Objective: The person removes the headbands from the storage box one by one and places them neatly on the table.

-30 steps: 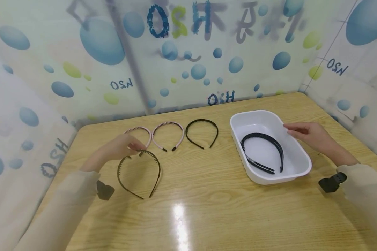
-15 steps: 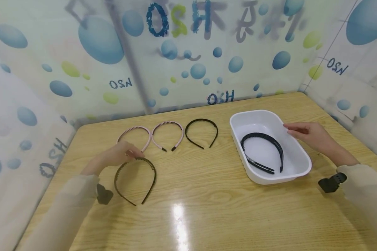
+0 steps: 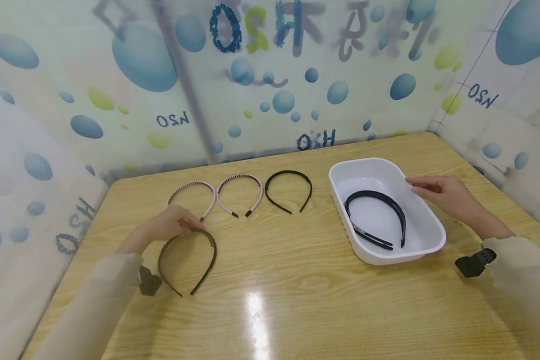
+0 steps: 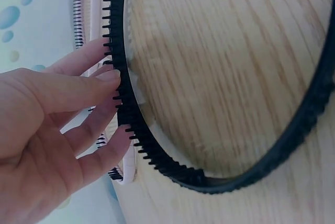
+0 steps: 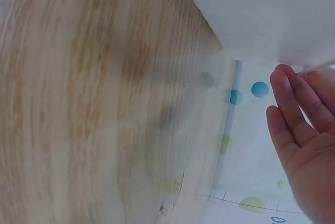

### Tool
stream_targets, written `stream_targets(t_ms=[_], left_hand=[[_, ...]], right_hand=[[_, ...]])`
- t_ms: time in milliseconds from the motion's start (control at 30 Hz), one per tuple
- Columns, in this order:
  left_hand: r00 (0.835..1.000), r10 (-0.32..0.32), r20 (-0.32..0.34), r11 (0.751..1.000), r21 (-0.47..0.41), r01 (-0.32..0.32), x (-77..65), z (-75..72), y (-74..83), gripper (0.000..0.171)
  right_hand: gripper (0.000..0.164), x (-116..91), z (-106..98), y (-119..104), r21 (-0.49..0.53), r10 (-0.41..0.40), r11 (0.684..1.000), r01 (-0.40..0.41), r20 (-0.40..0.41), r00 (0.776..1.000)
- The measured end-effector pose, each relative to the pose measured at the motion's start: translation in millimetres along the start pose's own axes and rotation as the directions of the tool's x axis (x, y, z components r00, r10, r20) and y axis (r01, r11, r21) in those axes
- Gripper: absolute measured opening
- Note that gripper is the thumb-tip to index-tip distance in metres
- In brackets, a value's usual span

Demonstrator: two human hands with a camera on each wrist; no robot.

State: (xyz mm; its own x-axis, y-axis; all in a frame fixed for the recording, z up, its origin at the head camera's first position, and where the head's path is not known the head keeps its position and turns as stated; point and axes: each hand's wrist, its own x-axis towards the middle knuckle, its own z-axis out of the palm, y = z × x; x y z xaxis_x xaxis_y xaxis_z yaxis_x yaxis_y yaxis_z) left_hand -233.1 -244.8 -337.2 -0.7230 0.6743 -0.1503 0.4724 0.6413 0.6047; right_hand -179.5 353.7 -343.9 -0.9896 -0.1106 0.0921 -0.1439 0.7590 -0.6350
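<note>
My left hand [image 3: 173,222] pinches the top of a black toothed headband [image 3: 215,253], with its ends toward me. In the left wrist view, the thumb lies on the toothed band [image 4: 119,20] with fingers behind it. Just beyond that hand lies a pink headband [image 3: 214,196], partly covered by it. Another pink headband [image 3: 240,176] and a black headband [image 3: 289,172] continue the row to the right. My right hand [image 3: 450,197] grips the right rim of a white plastic basket [image 3: 435,227]. Stacked black headbands [image 3: 372,193] lie in the basket. The right thumb is hidden in the right wrist view.
Everything rests on a wooden table [image 3: 297,300], with a glare streak near its front. A patterned backdrop [image 3: 274,125] with blue and green spots stands along the back and sides.
My left hand has moved the black headband left and toward me, uncovering more of the first pink headband. Over the last half second the motion is slight. The right hand and basket stay still.
</note>
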Motion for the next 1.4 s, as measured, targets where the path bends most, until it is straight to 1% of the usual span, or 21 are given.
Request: stream_targets(t_ms=[267, 400, 600, 700, 867, 1100, 1233, 1333, 1400], left_hand=[[0.999, -0.012, -0.039, 1.0, 0.019, 0.013, 0.5, 3.4, -1.5, 0.026], [0.998, -0.028, -0.056, 0.999, 0.034, 0.03, 1.0, 4.2, -1.2, 0.026], [0.996, -0.054, -0.075, 0.998, 0.035, 0.057, 2.0, 4.7, 0.1, 0.026], [0.994, -0.074, -0.086, 0.996, 0.038, 0.077, 2.6, 4.7, 0.7, 0.025], [0.99, -0.104, -0.094, 0.994, 0.034, 0.107, 2.4, 4.4, 3.6, 0.026], [0.987, -0.124, -0.099, 0.992, 0.028, 0.127, 2.1, 4.5, 6.5, 0.026], [0.988, -0.122, -0.098, 0.991, 0.047, 0.127, 3.2, 1.5, 11.3, 0.026], [0.989, -0.096, -0.109, 0.993, 0.063, 0.104, 5.2, -2.7, 18.1, 0.024], [0.989, -0.086, -0.122, 0.994, 0.057, 0.094, 7.4, -6.0, 24.6, 0.023]], right_hand=[[0.043, -0.4, 0.9, 0.1, 0.009, 0.007, 1.0, -0.007, -0.006, 1.0], [0.043, -0.3, 1.8, 0.0, 0.014, 0.018, 1.0, -0.018, -0.008, 1.0], [0.043, -0.3, 1.6, -0.6, 0.015, 0.016, 1.0, -0.016, -0.007, 1.0], [0.044, -0.5, 1.3, -1.4, 0.009, 0.027, 1.0, -0.027, -0.004, 1.0], [0.046, -0.8, 1.2, -3.6, -0.003, 0.053, 0.999, -0.053, 0.007, 0.999], [0.045, -0.1, 1.5, -3.6, -0.006, 0.052, 0.999, -0.052, 0.009, 0.999], [0.045, 0.2, 1.3, -2.9, -0.006, 0.047, 0.999, -0.047, 0.01, 0.999], [0.044, 0.3, 1.1, -2.6, -0.01, 0.042, 0.999, -0.042, 0.007, 0.999], [0.044, 0.3, 1.2, -2.4, -0.01, 0.042, 0.999, -0.042, 0.007, 0.999]])
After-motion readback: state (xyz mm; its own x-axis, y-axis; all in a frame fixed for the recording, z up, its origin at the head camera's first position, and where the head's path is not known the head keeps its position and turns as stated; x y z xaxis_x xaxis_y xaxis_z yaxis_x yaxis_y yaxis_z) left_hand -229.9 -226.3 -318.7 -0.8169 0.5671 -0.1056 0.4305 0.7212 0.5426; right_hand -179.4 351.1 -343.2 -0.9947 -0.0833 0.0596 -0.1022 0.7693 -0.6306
